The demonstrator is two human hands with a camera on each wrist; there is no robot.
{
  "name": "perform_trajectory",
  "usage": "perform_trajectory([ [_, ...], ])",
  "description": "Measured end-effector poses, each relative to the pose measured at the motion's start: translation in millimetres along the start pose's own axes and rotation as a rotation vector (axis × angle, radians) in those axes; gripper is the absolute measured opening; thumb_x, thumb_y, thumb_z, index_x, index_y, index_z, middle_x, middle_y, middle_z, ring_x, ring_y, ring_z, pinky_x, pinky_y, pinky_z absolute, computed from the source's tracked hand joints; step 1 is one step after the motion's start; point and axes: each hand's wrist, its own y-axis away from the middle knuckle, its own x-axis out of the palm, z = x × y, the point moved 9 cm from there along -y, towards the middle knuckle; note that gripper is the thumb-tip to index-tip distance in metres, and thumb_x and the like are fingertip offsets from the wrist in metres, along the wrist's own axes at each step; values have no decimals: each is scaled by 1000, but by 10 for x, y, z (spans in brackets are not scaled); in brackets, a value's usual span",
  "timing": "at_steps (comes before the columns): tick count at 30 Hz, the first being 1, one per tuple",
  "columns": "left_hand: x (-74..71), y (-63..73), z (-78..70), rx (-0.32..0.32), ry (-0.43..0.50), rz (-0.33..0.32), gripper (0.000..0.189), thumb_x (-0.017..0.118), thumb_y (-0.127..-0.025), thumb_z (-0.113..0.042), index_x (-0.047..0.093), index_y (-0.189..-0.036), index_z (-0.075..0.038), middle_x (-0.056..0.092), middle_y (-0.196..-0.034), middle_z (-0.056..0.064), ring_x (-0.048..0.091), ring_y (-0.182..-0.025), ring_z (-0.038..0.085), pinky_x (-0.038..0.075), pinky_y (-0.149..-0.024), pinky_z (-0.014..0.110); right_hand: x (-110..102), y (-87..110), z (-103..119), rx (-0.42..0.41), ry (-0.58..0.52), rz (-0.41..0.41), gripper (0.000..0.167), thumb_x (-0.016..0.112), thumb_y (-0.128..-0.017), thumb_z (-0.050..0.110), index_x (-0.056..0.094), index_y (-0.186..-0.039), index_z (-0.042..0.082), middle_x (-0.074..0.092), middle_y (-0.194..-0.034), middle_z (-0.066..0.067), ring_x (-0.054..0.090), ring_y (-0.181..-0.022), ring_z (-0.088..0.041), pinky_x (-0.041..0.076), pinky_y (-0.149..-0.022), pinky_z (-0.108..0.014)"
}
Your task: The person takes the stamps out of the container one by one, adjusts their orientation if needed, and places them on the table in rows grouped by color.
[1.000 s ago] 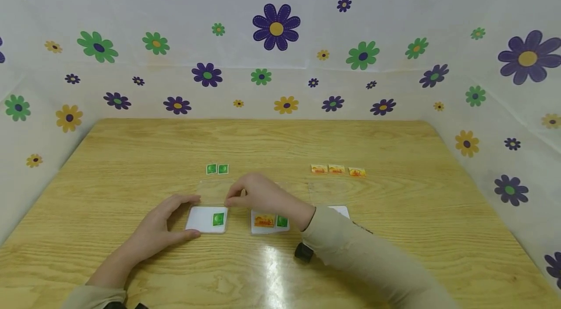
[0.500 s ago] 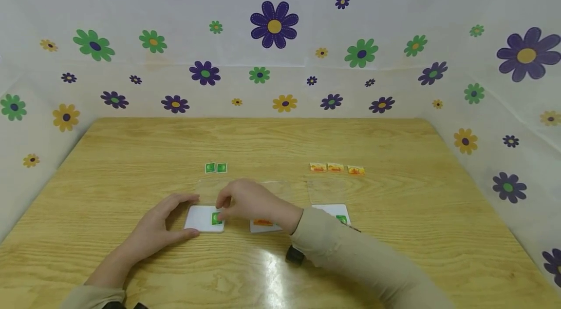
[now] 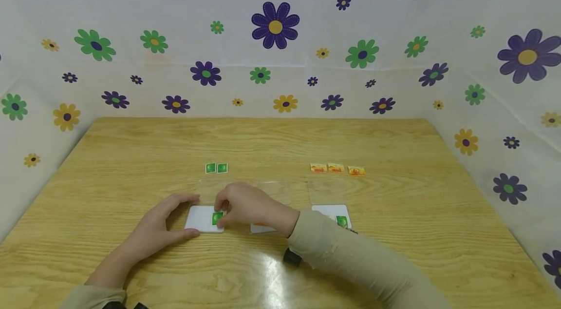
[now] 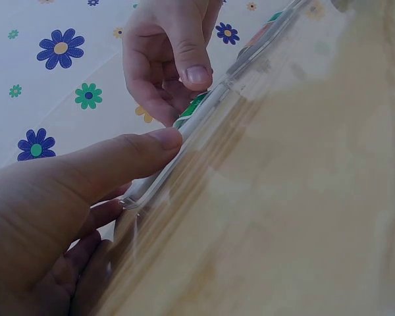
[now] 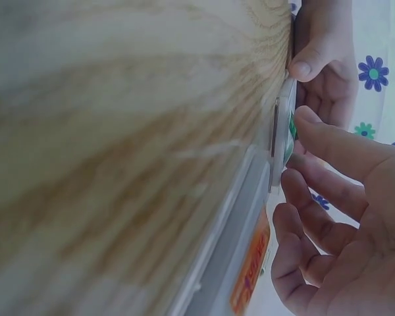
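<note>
A flat white plastic case lies on the table, its clear lid folded back behind it. My left hand holds the case's left end, thumb at the near edge and fingertips at the far edge. On the case's right half lies a small green stamp-like square. My right hand pinches that square between thumb and forefinger, pressed near the case. In the right wrist view the right thumb touches the green piece. The right hand covers most of a second case, where an orange piece shows.
A third white case with a green square stands partly behind the right sleeve. Behind the cases lie two green squares and three orange rectangles. Flowered cloth surrounds the wooden table.
My right hand has come from the case's far right corner down onto the green square and pinches it. The third case has come more into view. My left hand has stayed put.
</note>
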Motion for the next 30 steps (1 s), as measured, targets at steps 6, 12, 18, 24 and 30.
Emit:
perform_trajectory([
  [6, 2, 12, 11, -11, 6, 0, 69, 83, -72, -33, 53, -131, -13, 57, -125, -6, 45, -122, 10, 24, -101, 6, 20, -20, 6, -16, 27, -4, 18, 82, -76, 24, 70, -87, 15, 60, -80, 11, 52, -74, -1, 43, -64, -14],
  [12, -4, 2, 8, 0, 14, 1, 69, 83, -72, -32, 53, -131, -12, 57, -124, -5, 46, -122, 11, 25, -101, 7, -4, -9, 33, -29, 31, -5, 18, 82, -76, 23, 70, -86, 15, 61, -80, 11, 53, -74, 0, 43, -64, -13],
  [18, 2, 7, 14, -3, 9, 2, 69, 83, -72, -33, 53, -131, -13, 57, -125, -6, 46, -122, 11, 25, -101, 6, 0, 6, 42, -30, 29, 0, 16, 81, -77, 22, 70, -87, 15, 61, -80, 11, 52, -74, 0, 42, -63, -13],
  [24, 0, 7, 4, 6, 4, 1, 69, 83, -72, -32, 53, -131, -12, 57, -125, -5, 46, -122, 10, 25, -101, 6, -15, 19, 55, -36, 39, 0, 15, 80, -79, 21, 71, -88, 14, 60, -80, 11, 52, -74, 0, 42, -64, -13],
  [30, -3, 4, 0, 7, 7, 0, 68, 83, -72, -32, 53, -131, -13, 57, -125, -4, 45, -122, 10, 25, -101, 6, -37, 38, 51, -36, 27, -5, 14, 79, -79, 19, 71, -89, 14, 61, -81, 11, 52, -75, -1, 43, -66, -13],
])
